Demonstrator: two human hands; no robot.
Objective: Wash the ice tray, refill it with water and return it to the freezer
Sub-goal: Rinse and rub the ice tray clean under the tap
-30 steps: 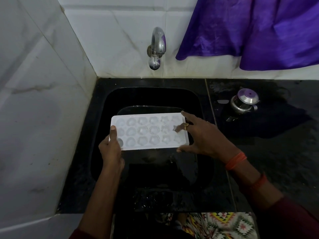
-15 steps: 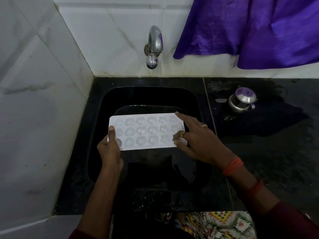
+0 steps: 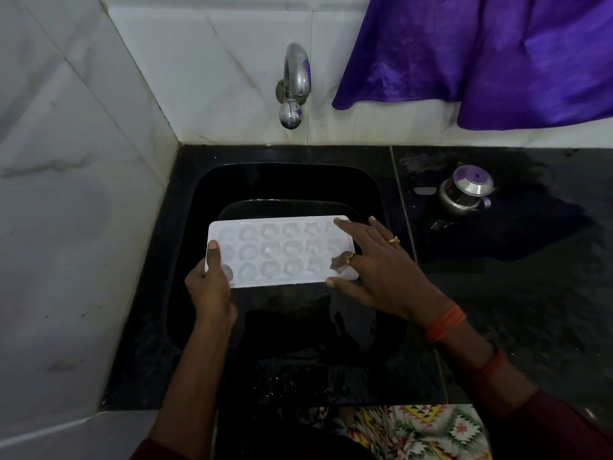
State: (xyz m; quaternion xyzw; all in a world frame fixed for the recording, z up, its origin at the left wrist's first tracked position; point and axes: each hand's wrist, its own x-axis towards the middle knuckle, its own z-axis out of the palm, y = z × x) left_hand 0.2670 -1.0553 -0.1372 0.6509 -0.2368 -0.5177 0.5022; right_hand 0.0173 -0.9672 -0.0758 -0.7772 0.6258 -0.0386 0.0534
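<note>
At frame centre, over the black sink [image 3: 205,194], your left hand [image 3: 212,287] grips the left end of the white ice tray [image 3: 278,252]; your right hand [image 3: 374,270], spread, rests on its right end.

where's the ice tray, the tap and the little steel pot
ice tray [image 3: 275,252]: head view, on a mould in its middle row
tap [image 3: 296,74]: head view, on the curved spout
steel pot [image 3: 472,180]: head view, on its lid

Home kitchen, black sink [image 3: 371,180] sunk in a dark stone worktop [image 3: 530,293], steel wall tap [image 3: 295,84] at top centre, white marble tiles [image 3: 66,161], small steel pot [image 3: 466,194] at right
</note>
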